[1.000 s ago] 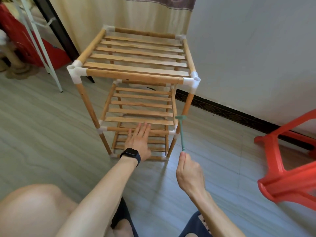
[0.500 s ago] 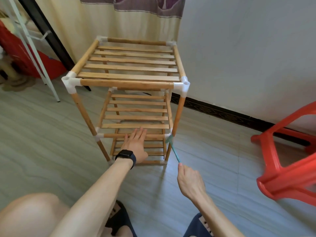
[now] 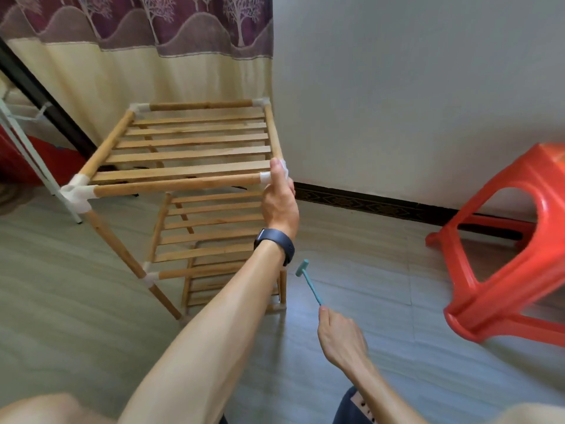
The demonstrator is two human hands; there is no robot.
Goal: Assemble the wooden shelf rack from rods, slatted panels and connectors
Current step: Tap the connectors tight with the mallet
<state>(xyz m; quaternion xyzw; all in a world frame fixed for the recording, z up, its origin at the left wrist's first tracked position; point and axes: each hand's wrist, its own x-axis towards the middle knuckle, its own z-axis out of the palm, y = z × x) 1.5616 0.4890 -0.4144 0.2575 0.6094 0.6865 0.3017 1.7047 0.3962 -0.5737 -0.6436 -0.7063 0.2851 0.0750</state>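
The wooden shelf rack (image 3: 171, 185) stands upright on the floor with three slatted tiers, wooden rods and white corner connectors (image 3: 76, 194). My left hand (image 3: 279, 200), with a dark watch on its wrist, grips the rack's top front right corner and covers the connector there. My right hand (image 3: 341, 338) is lower and to the right of the rack, away from it. It holds a small teal plastic hammer (image 3: 310, 281) by the handle's end, with the head up and tilted left.
A red plastic stool (image 3: 501, 240) lies tipped on the floor at the right. A grey wall with a dark skirting runs behind. A curtain (image 3: 137, 56) hangs behind the rack. White metal legs (image 3: 36, 166) and red items are at the far left.
My left hand rose from the middle shelf's front rod to the top front right corner and took hold there. The hammer moved away from the rack's right post. The camera tilted up.
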